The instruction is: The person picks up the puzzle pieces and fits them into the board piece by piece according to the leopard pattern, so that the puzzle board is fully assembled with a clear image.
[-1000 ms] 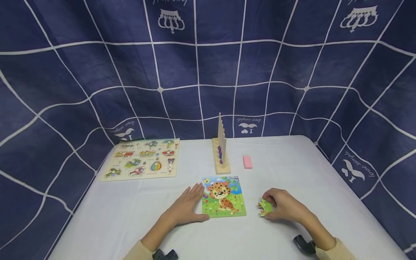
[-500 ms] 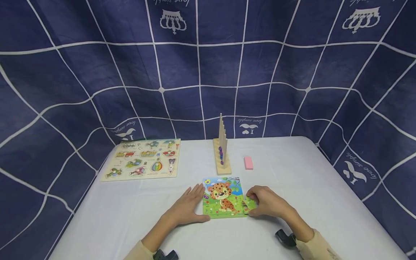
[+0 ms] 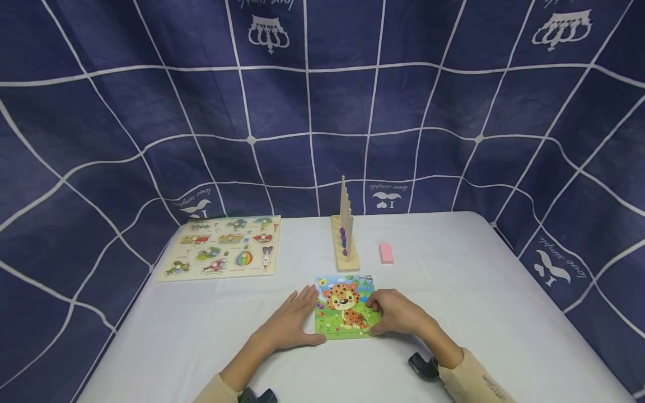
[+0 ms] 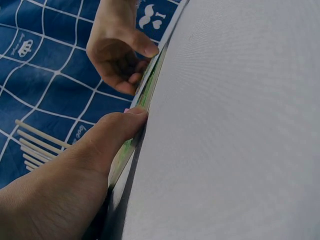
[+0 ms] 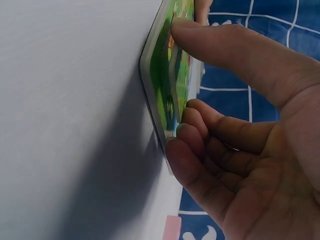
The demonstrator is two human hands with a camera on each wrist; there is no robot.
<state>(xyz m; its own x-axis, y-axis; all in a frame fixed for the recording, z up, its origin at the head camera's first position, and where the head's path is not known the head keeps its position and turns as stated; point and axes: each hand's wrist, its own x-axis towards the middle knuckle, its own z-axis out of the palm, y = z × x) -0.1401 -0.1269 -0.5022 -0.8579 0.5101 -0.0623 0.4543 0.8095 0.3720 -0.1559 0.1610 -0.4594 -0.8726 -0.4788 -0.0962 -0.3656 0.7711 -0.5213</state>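
A jigsaw board point(image 3: 342, 296) with a leopard picture lies flat on the white table. My left hand point(image 3: 288, 324) rests at its left side, fingers stretched along the left edge and thumb at the lower left edge. In the left wrist view that thumb point(image 4: 125, 125) touches the board's rim. Over the right part of the board, my right hand point(image 3: 403, 314) pinches a green puzzle piece point(image 5: 181, 82) between thumb and fingers. The right wrist view shows this piece slightly raised and tilted against the board. Its far side is hidden by the fingers.
Behind the board stands a wooden base with upright pegs point(image 3: 346, 235) and small purple and blue beads. A pink block point(image 3: 386, 253) lies to its right. A vehicle peg puzzle point(image 3: 221, 246) lies at the back left. A blue curtain point(image 3: 322, 101) hangs behind the table.
My right hand has moved left with the puzzle piece, from the bare table on the right to over the board's right part. The left hand has stayed at the board's left edge.
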